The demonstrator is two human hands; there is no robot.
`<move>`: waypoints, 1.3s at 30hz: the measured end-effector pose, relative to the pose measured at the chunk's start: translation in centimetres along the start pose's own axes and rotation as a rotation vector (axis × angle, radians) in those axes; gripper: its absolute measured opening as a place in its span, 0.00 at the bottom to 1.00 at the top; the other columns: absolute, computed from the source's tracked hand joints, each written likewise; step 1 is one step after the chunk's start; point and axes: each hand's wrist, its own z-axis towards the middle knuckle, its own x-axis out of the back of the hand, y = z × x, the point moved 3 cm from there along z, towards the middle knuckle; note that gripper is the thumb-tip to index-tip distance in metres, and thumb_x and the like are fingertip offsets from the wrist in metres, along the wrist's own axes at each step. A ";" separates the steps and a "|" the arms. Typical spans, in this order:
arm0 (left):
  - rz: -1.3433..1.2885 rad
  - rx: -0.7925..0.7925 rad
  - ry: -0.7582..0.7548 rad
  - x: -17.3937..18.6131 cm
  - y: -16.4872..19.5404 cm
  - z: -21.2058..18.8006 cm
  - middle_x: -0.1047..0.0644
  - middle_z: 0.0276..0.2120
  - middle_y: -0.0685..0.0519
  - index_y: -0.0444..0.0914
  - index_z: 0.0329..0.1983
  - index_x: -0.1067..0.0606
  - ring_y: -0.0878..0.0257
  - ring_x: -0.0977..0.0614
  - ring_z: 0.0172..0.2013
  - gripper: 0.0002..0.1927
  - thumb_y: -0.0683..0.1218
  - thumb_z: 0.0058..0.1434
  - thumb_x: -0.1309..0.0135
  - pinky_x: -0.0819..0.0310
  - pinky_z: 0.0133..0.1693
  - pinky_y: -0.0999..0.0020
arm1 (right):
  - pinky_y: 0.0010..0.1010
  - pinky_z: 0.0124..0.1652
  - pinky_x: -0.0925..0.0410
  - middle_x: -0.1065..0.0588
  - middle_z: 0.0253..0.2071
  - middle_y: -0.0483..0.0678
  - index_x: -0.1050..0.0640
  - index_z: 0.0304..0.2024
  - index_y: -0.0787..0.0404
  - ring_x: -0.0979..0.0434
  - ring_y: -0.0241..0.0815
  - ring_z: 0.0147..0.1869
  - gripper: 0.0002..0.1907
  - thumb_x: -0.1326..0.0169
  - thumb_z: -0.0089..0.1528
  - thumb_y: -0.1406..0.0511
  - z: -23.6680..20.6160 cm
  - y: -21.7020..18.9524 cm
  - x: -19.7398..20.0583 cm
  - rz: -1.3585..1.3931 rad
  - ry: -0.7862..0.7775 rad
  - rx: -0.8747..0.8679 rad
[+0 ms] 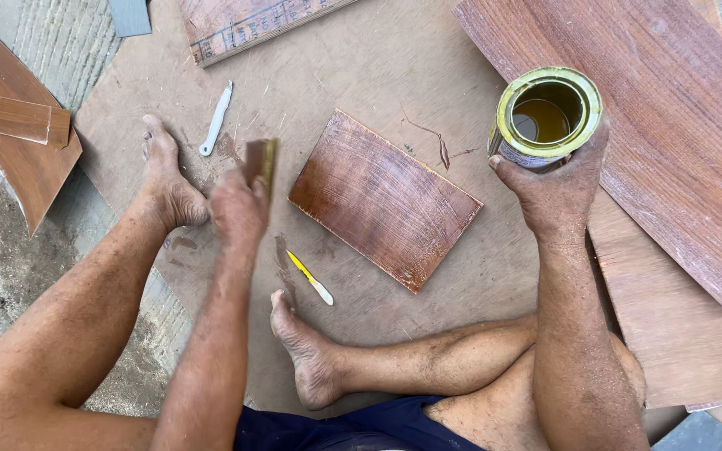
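- An open glue tin (545, 117) is gripped by the right hand (557, 188).
- A small scraper (261, 163) is pinched by the left hand (238, 209), beside a reddish wood panel (384, 200).

White tool (216, 119) — yellow knife (310, 278)

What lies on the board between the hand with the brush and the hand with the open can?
In the head view, a reddish-brown wooden panel lies flat between the left hand and right hand.
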 end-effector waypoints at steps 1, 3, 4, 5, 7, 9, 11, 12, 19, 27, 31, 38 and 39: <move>-0.041 -0.001 -0.018 -0.2 -0.5 0.6 0.36 0.68 0.48 0.49 0.74 0.51 0.52 0.24 0.64 0.50 0.80 0.55 0.68 0.21 0.59 0.40 | 0.48 0.70 0.35 0.36 0.67 0.53 0.45 0.74 0.55 0.32 0.50 0.75 0.58 0.20 0.52 0.67 0.0 0.0 -0.1 0.036 0.000 -0.017; -0.512 0.242 -0.061 2.9 -1.6 4.1 0.38 0.69 0.48 0.49 0.74 0.52 0.52 0.25 0.64 0.50 0.80 0.55 0.68 0.21 0.58 0.40 | 0.47 0.71 0.35 0.37 0.68 0.52 0.47 0.74 0.56 0.32 0.50 0.76 0.58 0.20 0.54 0.66 0.1 0.0 -0.3 0.107 -0.010 -0.046; -0.662 0.325 -0.078 4.0 -1.9 5.5 0.39 0.69 0.49 0.49 0.74 0.53 0.52 0.26 0.65 0.50 0.80 0.55 0.68 0.21 0.58 0.40 | 0.46 0.71 0.34 0.36 0.68 0.52 0.46 0.74 0.55 0.32 0.49 0.76 0.57 0.21 0.53 0.67 0.1 0.0 -0.3 0.137 -0.009 -0.071; -0.766 0.367 -0.083 4.9 -1.8 6.6 0.40 0.70 0.49 0.49 0.75 0.54 0.52 0.26 0.65 0.50 0.79 0.55 0.68 0.21 0.58 0.40 | 0.45 0.71 0.34 0.35 0.68 0.51 0.45 0.73 0.55 0.31 0.48 0.76 0.57 0.21 0.53 0.67 0.1 0.1 -0.3 0.167 -0.008 -0.096; -0.790 0.427 -0.110 6.0 -1.4 7.5 0.41 0.70 0.49 0.50 0.75 0.55 0.53 0.27 0.66 0.50 0.79 0.55 0.68 0.21 0.57 0.40 | 0.44 0.72 0.33 0.35 0.69 0.51 0.45 0.72 0.56 0.30 0.47 0.76 0.55 0.22 0.52 0.68 0.2 0.0 -0.4 0.209 0.000 -0.107; -0.810 0.453 -0.102 6.2 -0.8 7.3 0.43 0.71 0.50 0.50 0.75 0.57 0.53 0.28 0.66 0.50 0.79 0.56 0.68 0.21 0.57 0.40 | 0.44 0.73 0.32 0.34 0.69 0.51 0.44 0.71 0.56 0.30 0.47 0.76 0.53 0.23 0.53 0.69 0.3 0.0 -0.3 0.221 0.017 -0.086; -0.819 0.479 -0.086 5.6 -0.7 6.7 0.44 0.72 0.50 0.50 0.76 0.58 0.53 0.29 0.67 0.51 0.78 0.56 0.68 0.21 0.56 0.40 | 0.43 0.71 0.34 0.34 0.68 0.51 0.45 0.71 0.56 0.30 0.47 0.75 0.55 0.22 0.52 0.66 0.2 0.1 -0.4 0.159 0.004 -0.121; -0.797 0.461 -0.044 5.4 -0.9 6.7 0.49 0.74 0.53 0.51 0.76 0.64 0.54 0.31 0.69 0.51 0.77 0.57 0.68 0.21 0.58 0.40 | 0.43 0.70 0.34 0.34 0.67 0.51 0.45 0.72 0.55 0.30 0.46 0.74 0.57 0.21 0.51 0.65 0.3 0.2 -0.6 0.136 0.002 -0.135; -0.580 0.331 -0.023 6.4 -3.3 11.2 0.41 0.72 0.48 0.43 0.76 0.49 0.53 0.32 0.66 0.48 0.77 0.63 0.72 0.34 0.63 0.46 | 0.48 0.65 0.33 0.33 0.62 0.54 0.41 0.68 0.57 0.31 0.51 0.67 0.58 0.19 0.44 0.57 0.9 -0.5 -3.6 -0.195 -0.050 -0.099; 0.260 -0.445 0.010 -3.8 4.7 1.4 0.24 0.48 0.38 0.35 0.58 0.29 0.45 0.20 0.48 0.29 0.59 0.63 0.46 0.24 0.51 0.49 | 0.47 0.66 0.36 0.32 0.63 0.54 0.39 0.69 0.57 0.33 0.54 0.69 0.63 0.19 0.39 0.51 0.9 -2.0 -8.9 -0.160 -0.133 -0.036; 0.083 -0.541 0.230 -1.6 2.0 4.1 0.18 0.39 0.36 0.31 0.52 0.21 0.42 0.14 0.39 0.21 0.50 0.62 0.35 0.21 0.44 0.50 | 0.45 0.70 0.41 0.36 0.70 0.52 0.49 0.74 0.52 0.39 0.52 0.75 0.70 0.21 0.38 0.51 3.7 -2.1 -13.5 -0.162 -0.194 -0.121; -0.981 -0.077 -0.181 -3.2 -6.5 10.2 0.20 0.54 0.48 0.33 0.58 0.25 0.60 0.17 0.51 0.18 0.42 0.66 0.43 0.22 0.54 0.66 | 0.52 0.74 0.49 0.51 0.77 0.56 0.57 0.75 0.58 0.51 0.57 0.80 0.77 0.21 0.37 0.51 6.2 -3.5 -14.6 -0.182 -0.250 -0.029; -1.008 0.028 -0.192 -3.8 -7.0 9.9 0.20 0.55 0.50 0.33 0.58 0.25 0.62 0.18 0.52 0.17 0.42 0.67 0.44 0.23 0.54 0.67 | 0.54 0.73 0.50 0.54 0.78 0.55 0.58 0.75 0.57 0.54 0.56 0.81 0.76 0.21 0.39 0.53 5.2 -3.5 -13.9 -0.243 -0.302 -0.180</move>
